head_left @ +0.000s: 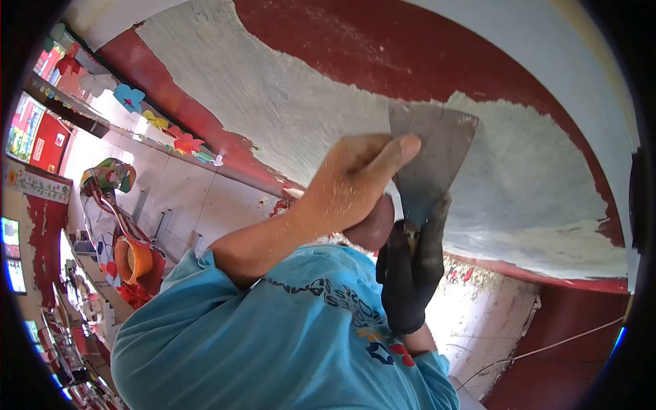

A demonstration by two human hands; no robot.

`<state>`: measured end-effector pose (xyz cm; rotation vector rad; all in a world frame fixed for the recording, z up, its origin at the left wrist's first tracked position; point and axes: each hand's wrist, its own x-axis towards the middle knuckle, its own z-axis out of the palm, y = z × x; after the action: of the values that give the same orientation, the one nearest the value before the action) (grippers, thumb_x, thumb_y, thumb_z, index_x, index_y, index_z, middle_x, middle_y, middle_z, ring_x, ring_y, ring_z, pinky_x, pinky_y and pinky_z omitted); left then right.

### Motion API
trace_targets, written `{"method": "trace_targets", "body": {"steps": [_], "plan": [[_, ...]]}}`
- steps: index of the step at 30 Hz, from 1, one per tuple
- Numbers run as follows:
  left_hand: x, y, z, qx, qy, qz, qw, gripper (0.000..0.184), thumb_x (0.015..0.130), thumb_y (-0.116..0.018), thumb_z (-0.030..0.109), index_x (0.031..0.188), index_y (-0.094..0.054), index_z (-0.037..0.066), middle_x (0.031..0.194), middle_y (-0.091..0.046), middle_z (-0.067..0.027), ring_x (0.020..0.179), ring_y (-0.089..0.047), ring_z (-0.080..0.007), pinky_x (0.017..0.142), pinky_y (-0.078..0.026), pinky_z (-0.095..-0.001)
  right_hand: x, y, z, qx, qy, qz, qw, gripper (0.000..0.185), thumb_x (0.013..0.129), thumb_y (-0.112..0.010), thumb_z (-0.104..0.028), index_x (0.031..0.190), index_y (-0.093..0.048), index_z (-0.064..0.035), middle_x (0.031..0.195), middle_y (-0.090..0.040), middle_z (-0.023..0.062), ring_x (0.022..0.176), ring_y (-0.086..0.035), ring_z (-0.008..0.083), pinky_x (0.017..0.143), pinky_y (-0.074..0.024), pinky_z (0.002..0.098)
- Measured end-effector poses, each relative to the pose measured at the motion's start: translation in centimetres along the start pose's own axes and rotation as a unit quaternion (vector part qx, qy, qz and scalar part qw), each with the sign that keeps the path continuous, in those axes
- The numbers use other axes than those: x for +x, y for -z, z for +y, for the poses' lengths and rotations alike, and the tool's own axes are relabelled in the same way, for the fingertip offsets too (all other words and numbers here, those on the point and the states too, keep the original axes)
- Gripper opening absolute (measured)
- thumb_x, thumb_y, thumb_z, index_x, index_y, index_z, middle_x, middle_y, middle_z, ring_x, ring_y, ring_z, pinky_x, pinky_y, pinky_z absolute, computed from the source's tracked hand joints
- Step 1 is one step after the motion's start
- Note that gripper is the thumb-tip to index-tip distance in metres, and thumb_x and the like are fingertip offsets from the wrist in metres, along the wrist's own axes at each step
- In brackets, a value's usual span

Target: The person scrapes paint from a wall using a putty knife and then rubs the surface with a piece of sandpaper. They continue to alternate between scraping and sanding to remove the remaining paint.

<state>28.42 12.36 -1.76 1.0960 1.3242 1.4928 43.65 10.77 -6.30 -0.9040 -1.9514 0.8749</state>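
A wide putty knife with a dull grey blade is held upward before a surface coated with whitish filler. My right hand, in a black glove, is closed around its handle near the blade's base. Bare and dusted with pale specks, my left hand is closed at the blade's left edge. Its thumb lies over the front of the blade; the other fingers are curled and partly hidden. Just below that hand is a rounded brown form that I cannot make out.
Dark red paint borders the filler. Paper flowers line a ledge at left. An orange pot stands among items below them. A thin cable runs across the lower right, by a stained, peeling white wall.
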Motion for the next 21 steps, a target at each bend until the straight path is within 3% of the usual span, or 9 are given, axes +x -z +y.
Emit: {"method": "trace_targets", "body": {"steps": [3,5,9,11,15,17,19,20,21], "plan": [[-0.4,-0.4,0.0,-0.019,-0.015,0.026,0.999,0.041,0.089,-0.055,0.041,0.069,-0.059,0.005,0.058,-0.044,0.0054,0.054,-0.034,-0.003,0.047,-0.026,-0.0217,0.0,-0.8,-0.6,0.113,-0.063,0.019,0.991,0.061,0.089,-0.04,-0.001,0.143,-0.012,-0.0016,0.065,-0.051,0.0035,0.043,-0.042,0.0059,0.039,-0.0355,0.0199],[-0.6,-0.1,-0.2,-0.01,0.021,0.028,0.999,0.042,0.088,-0.056,0.042,0.069,-0.06,0.005,0.058,-0.045,0.0047,0.054,-0.036,-0.003,0.048,-0.027,-0.0212,-0.3,-0.5,-0.2,0.156,-0.027,0.016,0.987,0.06,0.089,-0.038,-0.002,0.143,-0.012,-0.0012,0.065,-0.05,0.0037,0.043,-0.043,0.0061,0.039,-0.0358,0.02],[-0.9,0.6,-1.6,-0.01,0.037,0.019,0.999,0.042,0.088,-0.056,0.043,0.071,-0.06,0.005,0.058,-0.046,0.0042,0.054,-0.037,-0.0028,0.048,-0.028,-0.021,-1.2,0.2,0.4,0.16,-0.101,-0.052,0.981,0.061,0.085,-0.046,0.001,0.14,-0.019,0.0043,0.073,-0.055,0.0092,0.057,-0.053,0.0139,0.051,-0.0449,0.0264],[-1.0,0.8,-1.7,-0.03,0.026,0.033,0.999,0.042,0.088,-0.055,0.044,0.071,-0.061,0.006,0.057,-0.046,0.0041,0.054,-0.037,-0.0024,0.047,-0.027,-0.0208,-1.3,-0.3,0.8,0.128,-0.042,-0.038,0.99,0.057,0.085,-0.046,0.0,0.138,-0.025,0.0043,0.077,-0.056,0.0108,0.06,-0.054,0.0151,0.055,-0.0455,0.0273],[-0.9,0.7,0.0,-0.052,0.037,0.08,0.995,0.044,0.09,-0.054,0.041,0.071,-0.062,0.002,0.06,-0.049,0.0045,0.058,-0.039,-0.0023,0.049,-0.03,-0.0218,0.3,-1.9,1.0,-0.005,0.125,0.042,0.991,0.05,0.089,-0.041,-0.002,0.138,-0.029,0.0027,0.066,-0.049,0.0024,0.051,-0.046,0.0077,0.047,-0.04,0.0223],[-1.0,0.9,-0.3,-0.066,0.027,0.072,0.995,0.04,0.089,-0.055,0.044,0.071,-0.062,0.008,0.058,-0.047,0.0035,0.053,-0.036,-0.0026,0.047,-0.027,-0.0203,-0.1,-1.6,0.1,0.015,0.113,0.037,0.993,0.053,0.089,-0.044,-0.002,0.139,-0.028,0.001,0.066,-0.048,0.0017,0.052,-0.045,0.0066,0.048,-0.0398,0.0221],[-1.4,0.7,-1.1,-0.077,0.045,0.057,0.994,0.04,0.089,-0.054,0.043,0.071,-0.062,0.008,0.058,-0.047,0.0038,0.053,-0.036,-0.0026,0.047,-0.027,-0.0203,-0.7,-0.9,-0.7,0.17,-0.095,-0.007,0.981,0.053,0.089,-0.045,-0.002,0.139,-0.028,-0.0004,0.067,-0.048,0.0008,0.054,-0.045,0.0052,0.048,-0.0392,0.0216],[-1.4,0.4,-1.6,-0.09,0.058,0.037,0.994,0.039,0.09,-0.054,0.042,0.071,-0.061,0.009,0.058,-0.047,0.0041,0.053,-0.036,-0.0026,0.046,-0.027,-0.0204,-1.2,-0.6,0.2,0.068,-0.031,0.005,0.997,0.051,0.09,-0.044,-0.003,0.139,-0.029,-0.0012,0.069,-0.05,0.0004,0.054,-0.045,0.0041,0.048,-0.0384,0.02],[-1.2,-0.1,-2.3,-0.11,0.056,0.04,0.992,0.039,0.09,-0.054,0.041,0.069,-0.06,0.009,0.058,-0.046,0.0053,0.052,-0.036,-0.0025,0.046,-0.027,-0.0199,-1.6,0.1,0.3,0.076,-0.099,-0.006,0.992,0.052,0.087,-0.05,-0.003,0.135,-0.034,0.0043,0.076,-0.057,0.0123,0.064,-0.056,0.016,0.06,-0.0473,0.0302]]}}
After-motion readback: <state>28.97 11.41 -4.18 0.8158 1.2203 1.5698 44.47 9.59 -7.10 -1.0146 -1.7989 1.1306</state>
